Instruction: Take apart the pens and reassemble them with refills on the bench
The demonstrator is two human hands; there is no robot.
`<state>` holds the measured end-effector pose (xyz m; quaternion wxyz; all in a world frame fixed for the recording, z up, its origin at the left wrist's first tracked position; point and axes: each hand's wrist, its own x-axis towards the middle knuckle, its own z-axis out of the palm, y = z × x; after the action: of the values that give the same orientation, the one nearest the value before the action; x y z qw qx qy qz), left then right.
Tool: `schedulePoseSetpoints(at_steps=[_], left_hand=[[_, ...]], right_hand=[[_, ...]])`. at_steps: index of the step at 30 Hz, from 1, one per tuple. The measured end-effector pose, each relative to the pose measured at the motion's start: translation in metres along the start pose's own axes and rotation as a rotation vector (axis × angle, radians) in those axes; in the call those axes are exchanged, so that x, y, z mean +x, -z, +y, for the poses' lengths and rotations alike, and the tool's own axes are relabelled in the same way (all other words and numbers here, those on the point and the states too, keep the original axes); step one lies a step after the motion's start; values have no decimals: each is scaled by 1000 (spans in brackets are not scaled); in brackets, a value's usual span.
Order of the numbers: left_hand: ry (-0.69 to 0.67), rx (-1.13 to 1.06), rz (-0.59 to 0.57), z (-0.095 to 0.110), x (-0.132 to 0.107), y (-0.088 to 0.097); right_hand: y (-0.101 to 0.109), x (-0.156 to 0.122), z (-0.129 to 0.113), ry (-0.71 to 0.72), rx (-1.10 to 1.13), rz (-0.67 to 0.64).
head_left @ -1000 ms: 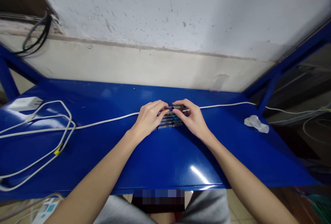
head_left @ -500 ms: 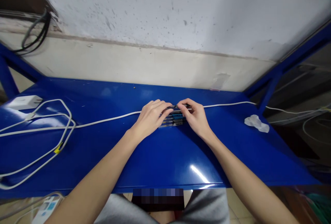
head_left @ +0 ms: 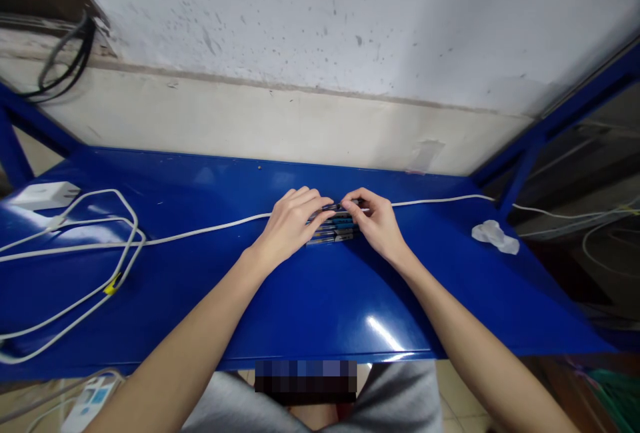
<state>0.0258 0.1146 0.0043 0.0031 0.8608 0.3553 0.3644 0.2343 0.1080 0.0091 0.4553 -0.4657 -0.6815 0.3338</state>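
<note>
A dark pen [head_left: 338, 206] is lying between the two hands, its long axis running left to right. The right hand [head_left: 379, 223] is pinching it between thumb and fingers; the left hand [head_left: 290, 221] is bending around its left end, grip unclear. A row of pens [head_left: 344, 224] is resting nearer the body on the blue table [head_left: 300, 313]. A white cable [head_left: 220, 228] is passing under both hands, crossing the work area.

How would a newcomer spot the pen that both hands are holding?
Start at the blue table against the wall. Near its middle, the left hand and right hand flank a row of pens. It is the dark pen nearest the wall, gripped by both hands, while its neighbours lie side by side on the table.
</note>
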Motion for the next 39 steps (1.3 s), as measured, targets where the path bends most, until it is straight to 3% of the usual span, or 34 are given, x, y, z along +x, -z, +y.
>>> schedulePoseSetpoints(at_steps=[5,10,16,19,25,30,36,39], left_hand=[[10,25,-39,-5,-2,-2],[13,-8,-29,-7,-2,-2],[25,-57,-43,-5,0,3],[33,-118,-110,1,1,3],[47,-191,-218,10,1,1],[8,-222,-280,13,1,3],[27,-201,-471,16,2,10],[27,-190,-503,14,2,11]], right_hand=[[0,0,3,20,-48,-14],[3,-2,0,106,-295,-58],[1,-5,-3,98,-432,-108],[1,-5,-1,88,-428,-75],[9,0,6,10,-324,125],[11,2,13,-29,-297,164],[11,3,18,-26,-309,175],[10,5,20,-17,-327,166]])
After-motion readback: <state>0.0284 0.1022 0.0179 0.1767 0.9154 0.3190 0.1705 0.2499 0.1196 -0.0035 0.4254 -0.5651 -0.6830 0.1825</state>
